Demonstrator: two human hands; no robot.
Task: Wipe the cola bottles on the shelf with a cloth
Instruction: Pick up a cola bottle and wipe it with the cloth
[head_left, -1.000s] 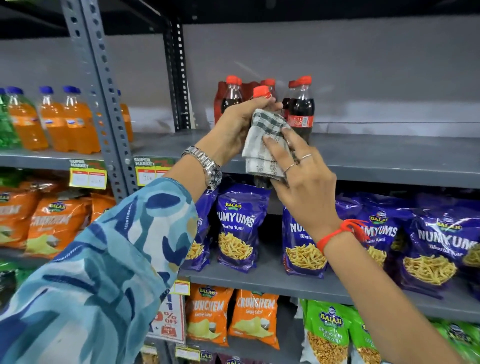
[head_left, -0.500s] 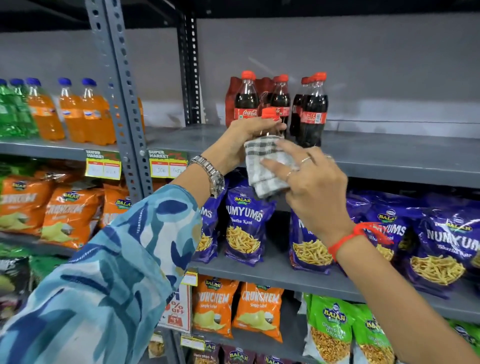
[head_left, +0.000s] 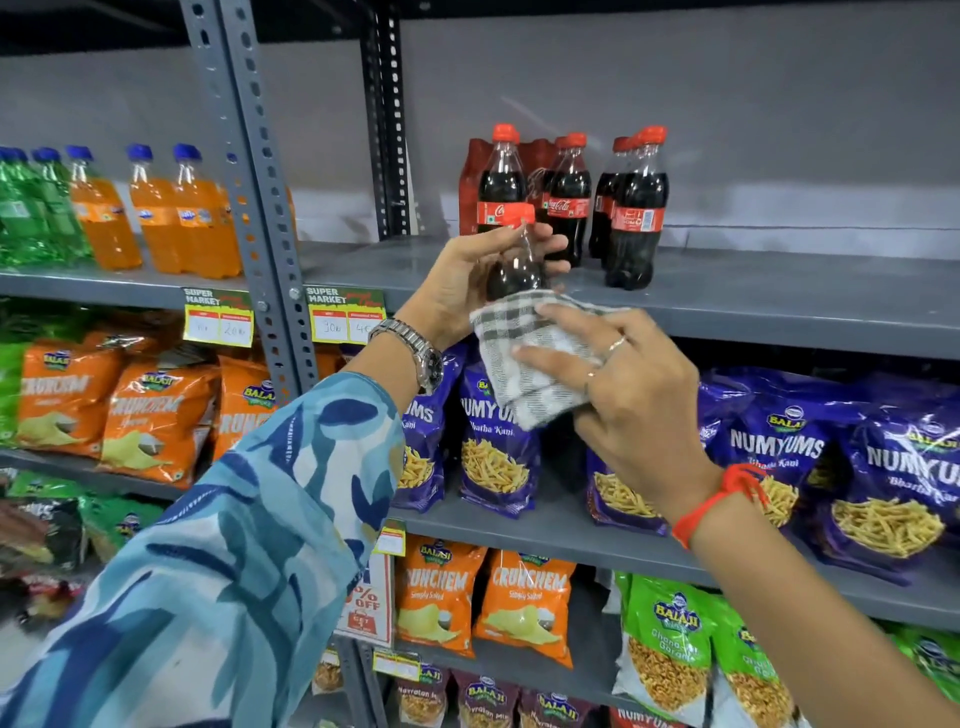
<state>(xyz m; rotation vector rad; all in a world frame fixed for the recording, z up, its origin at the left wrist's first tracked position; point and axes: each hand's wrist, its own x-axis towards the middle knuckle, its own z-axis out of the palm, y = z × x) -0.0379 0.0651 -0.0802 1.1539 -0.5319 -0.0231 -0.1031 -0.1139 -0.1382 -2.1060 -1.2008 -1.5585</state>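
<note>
Head view: left hand (head_left: 467, 280) grips a cola bottle (head_left: 514, 270) (held off the shelf (head_left: 779, 306)); right hand (head_left: 623, 395) presses a checked cloth (head_left: 524, 358) around its lower body.

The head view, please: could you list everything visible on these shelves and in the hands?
held cola bottle: one, dark, red cap, in front of the top shelf
standing cola bottles: several, dark, red caps, top shelf
cloth: one, grey-white check, wrapped round the held bottle's lower part
orange drink bottles: several, blue caps, top left
purple snack bags: several, middle shelf
orange snack bags: several, left and lower
left hand: grips bottle
right hand: presses cloth
</note>
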